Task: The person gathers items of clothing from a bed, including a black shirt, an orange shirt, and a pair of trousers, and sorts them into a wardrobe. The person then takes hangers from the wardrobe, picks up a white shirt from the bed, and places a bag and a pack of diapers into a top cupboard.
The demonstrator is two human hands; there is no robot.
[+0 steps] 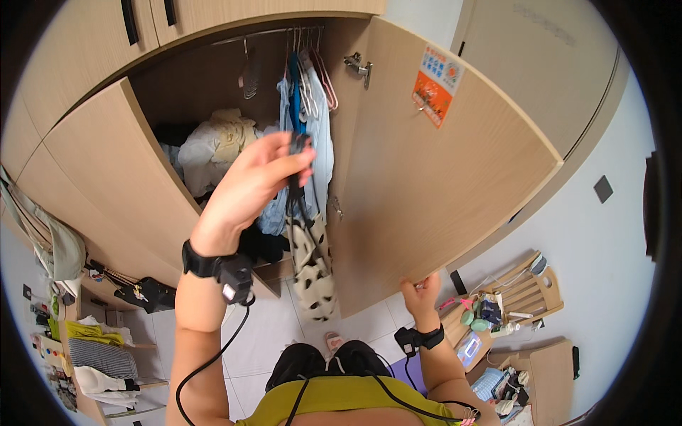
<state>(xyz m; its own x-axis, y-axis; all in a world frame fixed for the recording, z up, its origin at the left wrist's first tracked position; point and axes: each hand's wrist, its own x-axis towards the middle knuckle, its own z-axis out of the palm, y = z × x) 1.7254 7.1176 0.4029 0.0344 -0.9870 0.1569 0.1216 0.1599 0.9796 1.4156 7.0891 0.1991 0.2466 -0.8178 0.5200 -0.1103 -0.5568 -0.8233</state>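
Note:
My left hand (273,165) is raised in front of the wardrobe with its fingers closed on long black straps (295,190). From these straps hangs a cream cloth item with black spots (311,273); whether it is a bag or a garment I cannot tell. Low at the right, my right hand (424,292) grips the lower edge of the swung-out wardrobe door (455,156), some of its fingers hidden. Behind the left hand, blue clothes (321,135) hang from white and pink hangers (325,79).
Heaped white and cream clothes (217,145) fill the wardrobe's left side, partly behind the other door (121,156). Bags (145,290) hang at the left, above a rack with folded clothes (103,358). A wooden chair with small items (533,291) stands right, near a cluttered cabinet (547,376).

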